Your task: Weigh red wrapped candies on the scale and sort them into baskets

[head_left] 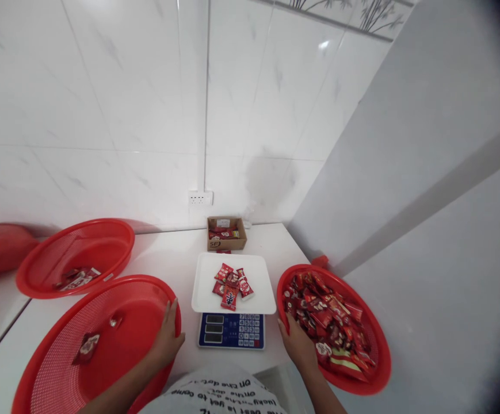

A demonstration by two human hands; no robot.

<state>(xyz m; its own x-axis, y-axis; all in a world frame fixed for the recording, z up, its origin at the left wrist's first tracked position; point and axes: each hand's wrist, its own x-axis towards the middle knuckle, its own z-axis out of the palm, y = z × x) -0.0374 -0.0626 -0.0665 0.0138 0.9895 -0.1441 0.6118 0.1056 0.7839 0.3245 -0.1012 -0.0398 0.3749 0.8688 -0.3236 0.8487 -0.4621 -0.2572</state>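
Note:
My left hand rests on the right rim of a big red basket at the near left, fingers laid over the edge. That basket holds one or two red snack packets. My right hand grips the left rim of another red basket at the right, which is full of red snack packets. Between them stands a blue scale with a white tray carrying several red packets.
A third red basket with a few packets sits at the back left. A small cardboard box of packets stands behind the scale near a wall socket. White tiled walls close in behind and to the right.

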